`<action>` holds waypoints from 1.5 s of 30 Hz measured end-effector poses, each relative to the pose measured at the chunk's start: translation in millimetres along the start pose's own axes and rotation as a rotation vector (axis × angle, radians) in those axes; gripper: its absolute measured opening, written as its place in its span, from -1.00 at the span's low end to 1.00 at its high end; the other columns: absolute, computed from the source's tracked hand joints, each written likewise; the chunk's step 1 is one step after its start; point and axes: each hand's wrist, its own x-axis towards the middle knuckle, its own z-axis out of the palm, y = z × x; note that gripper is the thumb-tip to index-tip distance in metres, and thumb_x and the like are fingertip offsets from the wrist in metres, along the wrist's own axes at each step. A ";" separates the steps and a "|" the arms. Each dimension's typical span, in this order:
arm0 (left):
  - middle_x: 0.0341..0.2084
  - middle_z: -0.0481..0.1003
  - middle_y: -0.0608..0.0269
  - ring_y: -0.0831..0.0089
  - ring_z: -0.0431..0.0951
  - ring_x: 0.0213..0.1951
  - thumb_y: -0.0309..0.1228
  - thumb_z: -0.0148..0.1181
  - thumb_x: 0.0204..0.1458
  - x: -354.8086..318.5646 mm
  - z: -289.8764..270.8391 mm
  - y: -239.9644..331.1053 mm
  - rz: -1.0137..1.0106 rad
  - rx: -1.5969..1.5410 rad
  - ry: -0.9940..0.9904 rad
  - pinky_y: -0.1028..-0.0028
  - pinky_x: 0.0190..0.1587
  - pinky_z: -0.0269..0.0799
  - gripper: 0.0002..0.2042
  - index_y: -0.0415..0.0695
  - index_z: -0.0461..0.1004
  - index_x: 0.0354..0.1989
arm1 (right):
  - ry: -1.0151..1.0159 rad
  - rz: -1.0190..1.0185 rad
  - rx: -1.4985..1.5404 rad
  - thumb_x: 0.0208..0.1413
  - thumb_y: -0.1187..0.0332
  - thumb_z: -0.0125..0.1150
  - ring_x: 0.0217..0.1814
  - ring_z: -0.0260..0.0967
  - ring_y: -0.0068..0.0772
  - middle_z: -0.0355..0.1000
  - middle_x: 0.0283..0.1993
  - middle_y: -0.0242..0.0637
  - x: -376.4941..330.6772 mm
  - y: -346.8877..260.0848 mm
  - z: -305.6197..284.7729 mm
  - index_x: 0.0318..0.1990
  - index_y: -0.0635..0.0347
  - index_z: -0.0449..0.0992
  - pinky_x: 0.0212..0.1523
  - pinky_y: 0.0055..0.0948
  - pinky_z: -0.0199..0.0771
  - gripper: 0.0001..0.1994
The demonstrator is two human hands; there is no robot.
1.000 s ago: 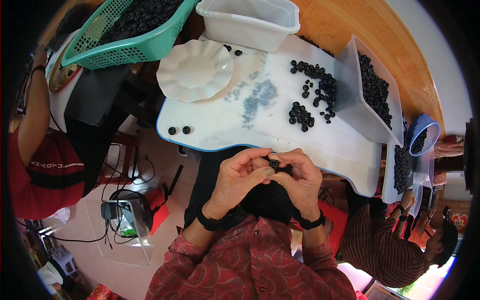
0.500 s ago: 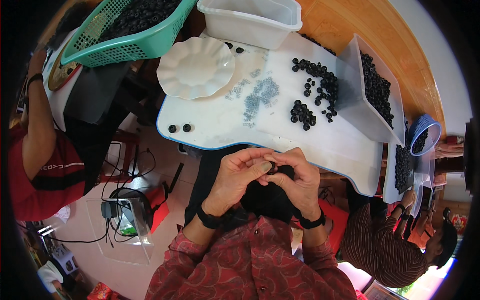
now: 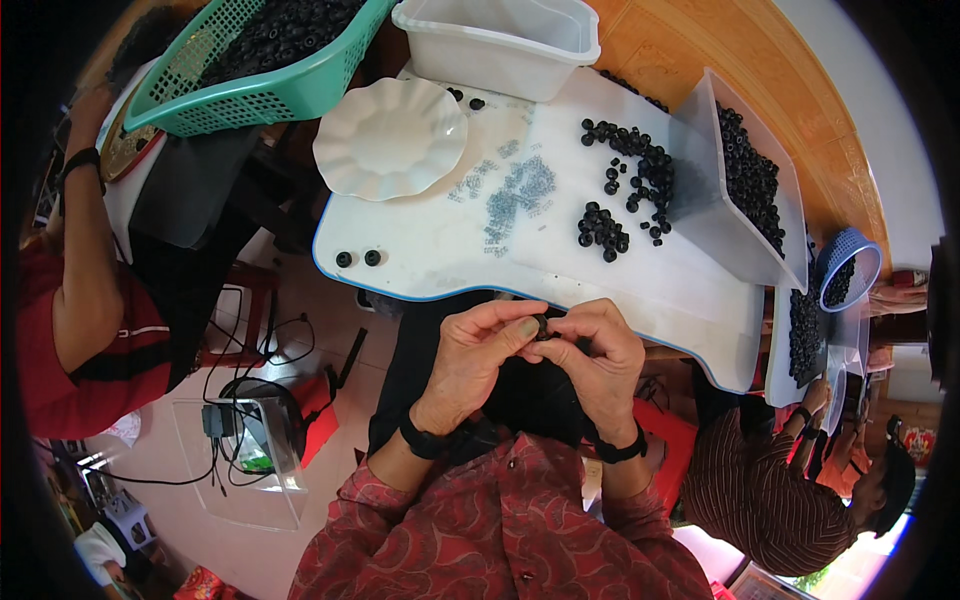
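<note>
Just off the table's near edge, my left hand (image 3: 472, 352) and my right hand (image 3: 598, 362) meet fingertip to fingertip. Between them is a small black round part (image 3: 543, 327), pinched from both sides and partly covered by the fingers. On the white table (image 3: 440, 245) beyond lie tiny translucent-grey pieces, like small coils (image 3: 522, 188), in a loose scatter. Right of these are a larger spread of black round parts (image 3: 655, 172) and a smaller cluster (image 3: 603, 232). Two black round parts (image 3: 372, 257) sit apart at the table's left edge.
A scalloped white plate (image 3: 390, 140) stands at the far left, by a green basket (image 3: 270, 108) of black parts. Behind is a white bin (image 3: 490, 68); at right, a translucent bin (image 3: 700, 190) and blue basket (image 3: 858, 242). Co-workers sit left (image 3: 95, 300) and right (image 3: 770, 490).
My fingers have shifted slightly around the black part, which now shows more between the fingertips. The co-worker's arm on the left has moved a little.
</note>
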 end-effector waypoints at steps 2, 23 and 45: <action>-0.33 0.57 0.18 0.53 0.56 -0.37 -0.56 0.12 0.19 -0.8 1.7 1.9 -0.013 0.026 0.011 0.58 -0.26 0.54 -0.79 -0.31 0.53 -0.03 | 0.007 -0.033 -0.028 -0.16 0.61 0.46 -0.32 0.46 -0.55 0.43 -0.30 -0.32 -0.3 3.7 -1.4 -0.29 0.25 0.60 -0.31 -0.61 0.46 -0.77; -0.38 0.54 0.27 0.60 0.49 -0.41 -0.54 0.17 0.17 2.0 -2.4 -2.6 0.044 0.022 0.061 0.60 -0.29 0.46 -0.83 -0.33 0.55 -0.10 | 0.029 0.017 -0.014 -0.03 0.63 0.37 -0.29 0.51 -0.49 0.54 -0.30 -0.26 -3.1 3.7 6.3 -0.28 0.32 0.60 -0.27 -0.56 0.50 -0.86; -0.39 0.54 0.29 0.61 0.50 -0.41 -0.49 0.13 0.20 0.1 -5.6 1.5 -0.047 0.146 0.007 0.60 -0.32 0.50 -0.82 -0.32 0.55 -0.10 | -0.203 -0.032 -0.122 -0.17 0.59 0.45 -0.29 0.47 -0.53 0.47 -0.25 -0.30 13.5 2.3 -14.2 -0.29 0.23 0.61 -0.31 -0.58 0.48 -0.77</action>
